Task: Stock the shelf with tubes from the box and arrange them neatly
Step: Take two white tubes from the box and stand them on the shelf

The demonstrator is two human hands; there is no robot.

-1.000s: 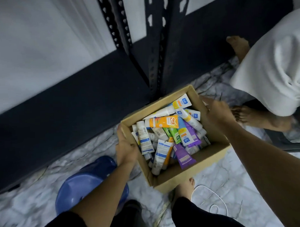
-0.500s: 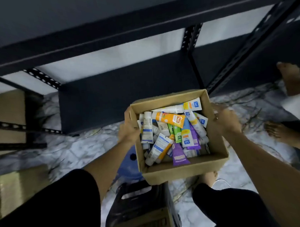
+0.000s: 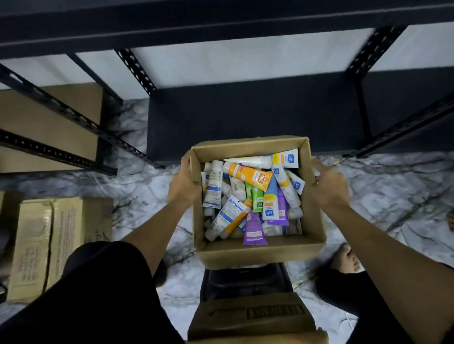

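Both hands grip box [image 3: 259,248] by side walls, left hand [image 3: 182,186], right hand [image 3: 329,186], above marble floor, near dark shelf [image 3: 244,114]. Tubes [image 3: 250,196] jumbled inside. Step: bringing stock over. Next, likely: set box down, pick tubes.

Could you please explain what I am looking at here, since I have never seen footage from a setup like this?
This is one picture from a camera worn on a person's head, looking down at their own bare arms. No machine is involved. The left hand and right hand each grip a side wall of an open cardboard box, fingers curled over its edges. Inside lies a jumble of tubes, among them an orange tube and a purple tube. Ahead stands a dark metal shelf, with no tubes visible on it. On the marble floor to the left sits a taped carton.
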